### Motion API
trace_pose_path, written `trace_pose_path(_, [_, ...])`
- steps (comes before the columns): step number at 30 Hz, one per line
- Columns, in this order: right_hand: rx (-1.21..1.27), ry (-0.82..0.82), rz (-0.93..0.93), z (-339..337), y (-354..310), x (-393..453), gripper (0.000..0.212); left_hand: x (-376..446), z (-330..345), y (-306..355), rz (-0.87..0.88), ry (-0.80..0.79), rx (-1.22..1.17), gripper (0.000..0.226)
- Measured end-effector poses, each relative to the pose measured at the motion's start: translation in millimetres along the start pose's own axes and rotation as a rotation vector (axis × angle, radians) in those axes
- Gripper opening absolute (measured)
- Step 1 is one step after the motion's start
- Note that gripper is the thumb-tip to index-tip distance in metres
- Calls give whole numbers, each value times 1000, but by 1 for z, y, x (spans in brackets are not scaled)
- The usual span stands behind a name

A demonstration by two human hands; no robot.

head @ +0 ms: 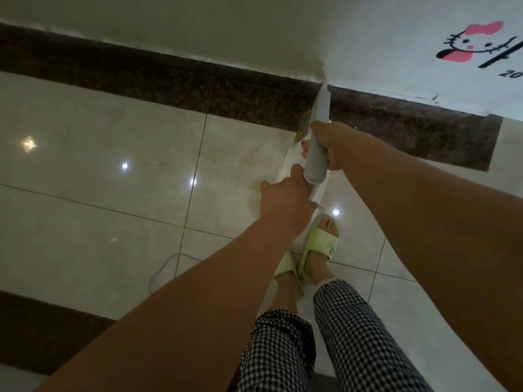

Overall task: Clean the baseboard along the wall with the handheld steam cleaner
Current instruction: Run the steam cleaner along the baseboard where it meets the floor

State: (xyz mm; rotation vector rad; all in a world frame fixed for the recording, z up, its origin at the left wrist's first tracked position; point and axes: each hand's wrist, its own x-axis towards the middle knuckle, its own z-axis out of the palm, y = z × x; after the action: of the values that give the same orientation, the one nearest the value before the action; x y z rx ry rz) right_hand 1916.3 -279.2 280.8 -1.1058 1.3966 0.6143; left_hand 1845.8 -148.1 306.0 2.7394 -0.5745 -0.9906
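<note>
Gripping the steam cleaner point(316, 154) with both hands steadies its narrow nozzle point(323, 90) against the top edge of the dark baseboard point(175, 80), just under the wall point(226, 29). The right hand point(331, 142) wraps the grey barrel; the left hand point(283, 199) clamps the rear end (apparently for aim).

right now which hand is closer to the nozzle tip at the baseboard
Right. The right hand grips the steam cleaner partway up its grey barrel, nearer the nozzle tip; the left hand holds its rear end.
</note>
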Motion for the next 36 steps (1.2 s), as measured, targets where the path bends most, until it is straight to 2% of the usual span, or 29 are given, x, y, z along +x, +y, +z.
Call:
trace_pose_path(9, [-30,-19,53,-18,-29,-14,46,6,-35,29,-38,-98,-50,57])
trace_pose_path(13, [-43,2,52,-5,-34,-15,51,7,-38,18,-55,-95,-116,50])
trace_pose_path(20, [15,68,56,39,-29,-6,50,14,-43,-33,-15,-88,-133,42])
trace_pose_path(36, [132,192,-10,149,-38,-9,47,46,-80,-160,142,-104,-30,48])
